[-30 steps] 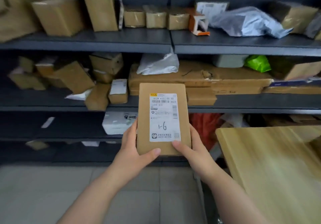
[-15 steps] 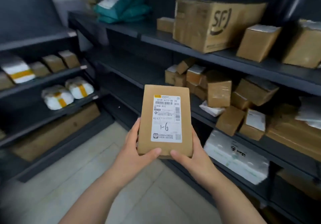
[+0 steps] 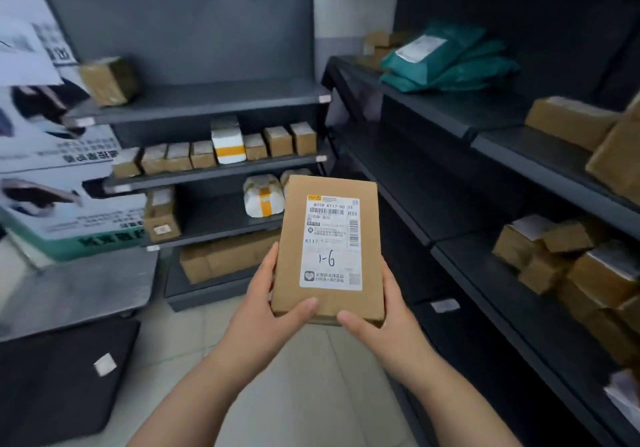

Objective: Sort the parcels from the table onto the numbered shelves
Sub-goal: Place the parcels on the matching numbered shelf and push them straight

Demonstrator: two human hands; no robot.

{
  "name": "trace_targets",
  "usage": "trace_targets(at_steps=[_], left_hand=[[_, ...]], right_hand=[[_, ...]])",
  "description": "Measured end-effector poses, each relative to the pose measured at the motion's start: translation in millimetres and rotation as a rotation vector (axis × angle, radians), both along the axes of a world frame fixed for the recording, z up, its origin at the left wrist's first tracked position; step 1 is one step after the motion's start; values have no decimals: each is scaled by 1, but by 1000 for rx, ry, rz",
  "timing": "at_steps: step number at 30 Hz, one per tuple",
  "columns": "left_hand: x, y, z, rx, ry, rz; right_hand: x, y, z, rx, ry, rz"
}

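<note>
Parcel (image 3: 327, 249), flat brown carton hand-marked 1-6: you clamp its lower corners between left hand (image 3: 273, 311) and right hand (image 3: 384, 322), label facing you, before dark shelves (image 3: 214, 171) holding small cartons (image 3: 277, 141) and teal mailers (image 3: 450, 62).

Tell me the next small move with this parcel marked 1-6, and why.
Probably step toward the shelf unit ahead and read its edge tags. The left hand and right hand hold the parcel upright with its label, handwritten 1-6, facing the camera, so the destination is known, but the tags are too blurred from here to match.
</note>
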State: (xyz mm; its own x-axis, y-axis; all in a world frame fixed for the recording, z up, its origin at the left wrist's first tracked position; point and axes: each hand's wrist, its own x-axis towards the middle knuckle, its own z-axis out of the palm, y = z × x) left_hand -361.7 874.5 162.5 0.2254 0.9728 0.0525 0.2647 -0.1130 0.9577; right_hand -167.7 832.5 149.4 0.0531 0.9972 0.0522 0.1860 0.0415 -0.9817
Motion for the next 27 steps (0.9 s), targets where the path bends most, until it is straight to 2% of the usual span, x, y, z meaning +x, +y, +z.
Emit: trace_targets(at_steps=[12, 18, 23, 27], left_hand=[[7, 118, 5, 5, -25, 269], [-40, 155, 2, 11, 24, 428], [-97, 202, -1, 12, 57, 459], [-152, 249, 10, 79, 172, 468]], right_hand=[[14, 181, 16, 1, -84, 275], [-36, 242, 12, -14, -64, 411], [-97, 301, 18, 9, -128, 460], [-150, 346, 31, 48, -161, 442]])
